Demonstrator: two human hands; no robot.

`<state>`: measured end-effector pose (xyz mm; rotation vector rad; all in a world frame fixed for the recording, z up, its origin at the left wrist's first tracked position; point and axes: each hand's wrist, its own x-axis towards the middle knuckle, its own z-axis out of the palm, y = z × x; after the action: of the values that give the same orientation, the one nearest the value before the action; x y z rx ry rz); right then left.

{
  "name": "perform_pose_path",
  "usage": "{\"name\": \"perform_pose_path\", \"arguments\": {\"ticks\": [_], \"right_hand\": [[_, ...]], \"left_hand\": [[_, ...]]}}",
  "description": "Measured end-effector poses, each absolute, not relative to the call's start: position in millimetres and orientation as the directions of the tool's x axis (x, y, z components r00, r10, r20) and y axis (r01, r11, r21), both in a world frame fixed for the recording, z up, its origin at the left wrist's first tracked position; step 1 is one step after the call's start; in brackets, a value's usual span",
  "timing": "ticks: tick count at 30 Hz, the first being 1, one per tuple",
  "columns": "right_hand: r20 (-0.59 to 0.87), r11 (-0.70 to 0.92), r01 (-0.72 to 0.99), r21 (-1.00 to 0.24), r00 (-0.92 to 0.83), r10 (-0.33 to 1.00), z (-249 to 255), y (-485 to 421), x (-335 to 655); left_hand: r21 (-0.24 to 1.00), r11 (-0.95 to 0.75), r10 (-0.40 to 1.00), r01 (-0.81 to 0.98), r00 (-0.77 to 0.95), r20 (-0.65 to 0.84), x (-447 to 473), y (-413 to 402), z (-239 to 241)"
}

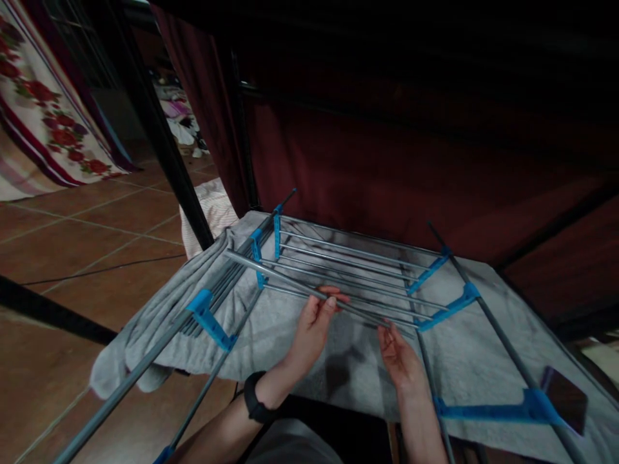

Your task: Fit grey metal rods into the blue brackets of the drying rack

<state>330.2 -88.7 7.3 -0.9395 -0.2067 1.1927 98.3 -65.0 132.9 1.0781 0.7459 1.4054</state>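
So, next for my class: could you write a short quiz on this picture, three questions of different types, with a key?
1. True or false: only the left hand touches the thin grey metal rod.

2. Fill in: the black wristband is on the ____ wrist.

3. Choose: the dark, flat, rectangular device is beside
A) a blue plastic bracket
B) the floral fabric
C) the wristband

Key: 1. False, the right hand touches it too. 2. Left. 3. A.

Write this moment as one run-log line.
left hand: holds grey metal rod; right hand: holds same rod; metal rack, blue joints: over grey cloth
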Motion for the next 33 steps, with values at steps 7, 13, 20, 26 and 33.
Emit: {"name": "perform_pose_path", "arguments": {"ticks": [7,13,20,26,33], "right_hand": [[-0.306,-0.150,-0.789,-0.596,0.051,0.951,48,-75,261],[-0.319,-0.265,-0.722,-0.639,-0.065,0.945,65,-89,251],[-0.219,-0.074,-0.693,-0.717,0.123,0.968,84,-100,272],[-0.180,0.041,-0.677,-0.735,0.253,0.951,101,-106,289],[-0.136,0.182,-0.618,-0.765,0.432,0.892,117,-109,295]], "left_hand": [[0.873,-0.360,0.907,-0.329,0.096,0.410,120,-63,153],[0.850,-0.464,0.856,-0.249,0.119,0.502,112,-50,198],[0.846,-0.510,0.817,-0.157,0.220,0.533,120,-46,200],[0.708,-0.667,0.730,0.233,0.393,0.559,126,-43,177],[0.450,-0.738,0.674,0.502,0.542,0.502,119,-31,138]]}}
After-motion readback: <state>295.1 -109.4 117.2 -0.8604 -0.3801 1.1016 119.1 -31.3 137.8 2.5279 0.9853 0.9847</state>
